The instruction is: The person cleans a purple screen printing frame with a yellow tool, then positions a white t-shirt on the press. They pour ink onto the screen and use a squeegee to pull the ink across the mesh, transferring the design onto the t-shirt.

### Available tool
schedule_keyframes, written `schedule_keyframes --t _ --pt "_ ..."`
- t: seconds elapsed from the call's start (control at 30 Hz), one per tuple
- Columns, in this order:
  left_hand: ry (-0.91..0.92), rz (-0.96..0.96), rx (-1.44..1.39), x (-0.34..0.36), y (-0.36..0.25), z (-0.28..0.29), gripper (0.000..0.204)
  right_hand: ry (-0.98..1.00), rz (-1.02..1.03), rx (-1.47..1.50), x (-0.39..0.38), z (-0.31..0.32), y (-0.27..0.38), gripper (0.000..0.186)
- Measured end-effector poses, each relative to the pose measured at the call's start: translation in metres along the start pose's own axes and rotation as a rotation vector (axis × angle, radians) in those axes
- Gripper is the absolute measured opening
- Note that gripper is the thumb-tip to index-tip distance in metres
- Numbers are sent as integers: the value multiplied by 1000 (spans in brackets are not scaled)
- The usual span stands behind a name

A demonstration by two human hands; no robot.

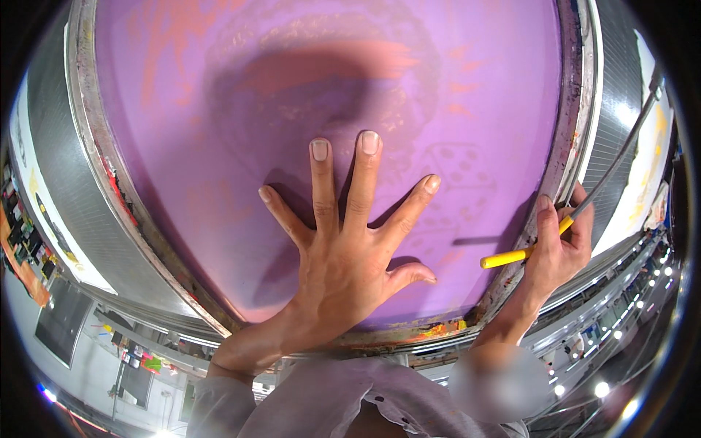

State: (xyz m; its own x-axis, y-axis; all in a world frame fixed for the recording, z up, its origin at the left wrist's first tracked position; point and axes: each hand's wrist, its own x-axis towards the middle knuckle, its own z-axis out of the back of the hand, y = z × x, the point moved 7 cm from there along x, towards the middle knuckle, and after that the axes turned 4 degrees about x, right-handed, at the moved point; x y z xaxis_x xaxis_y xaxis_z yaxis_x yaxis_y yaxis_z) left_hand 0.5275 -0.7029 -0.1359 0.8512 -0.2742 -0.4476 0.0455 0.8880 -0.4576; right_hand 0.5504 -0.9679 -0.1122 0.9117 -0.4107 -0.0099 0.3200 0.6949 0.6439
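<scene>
A large screen-printing frame [572,109] with a purple mesh [164,175] fills the middle of the view. Faint figures show on the mesh: a round dark shape, a reddish band, and dice [453,179] at the right. My left hand [343,266] is over the near middle of the mesh, palm down, fingers spread wide, with nothing in it. Whether the palm presses on the mesh cannot be told. At the right rim, my right hand [561,248] is closed around a yellow-handled metal rod [509,258]. Its grey shaft slants up to the far right, above the frame's edge.
Grey ridged metal surfaces [55,146] flank the frame on both sides, with paint-stained white sheets [646,168] beyond. Dried paint coats the near frame bar [438,331]. Shelves with small items and a white floor [91,358] lie at the lower left; bright lamps line the lower right.
</scene>
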Motion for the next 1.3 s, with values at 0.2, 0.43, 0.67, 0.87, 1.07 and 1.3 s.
schedule_keyframes --t 0.2,0.43,0.67,0.87,1.07,1.3 --pt "13 9 -8 0 1 7 100 -45 75 -20 -2 -2 11 21" --pt "-29 28 75 -1 2 1 104 -33 73 -59 -3 -6 11 21" --pt "-63 27 78 -2 3 4 102 -28 180 -60 -3 -8 19 15" --pt "-307 -108 -71 -28 17 9 101 -16 125 99 0 -12 10 17" --pt "-995 839 -27 -276 144 0 50 76 303 101 -15 17 26 21" --pt "-712 866 -148 -353 178 -80 51 820 521 -119 -146 70 132 21"
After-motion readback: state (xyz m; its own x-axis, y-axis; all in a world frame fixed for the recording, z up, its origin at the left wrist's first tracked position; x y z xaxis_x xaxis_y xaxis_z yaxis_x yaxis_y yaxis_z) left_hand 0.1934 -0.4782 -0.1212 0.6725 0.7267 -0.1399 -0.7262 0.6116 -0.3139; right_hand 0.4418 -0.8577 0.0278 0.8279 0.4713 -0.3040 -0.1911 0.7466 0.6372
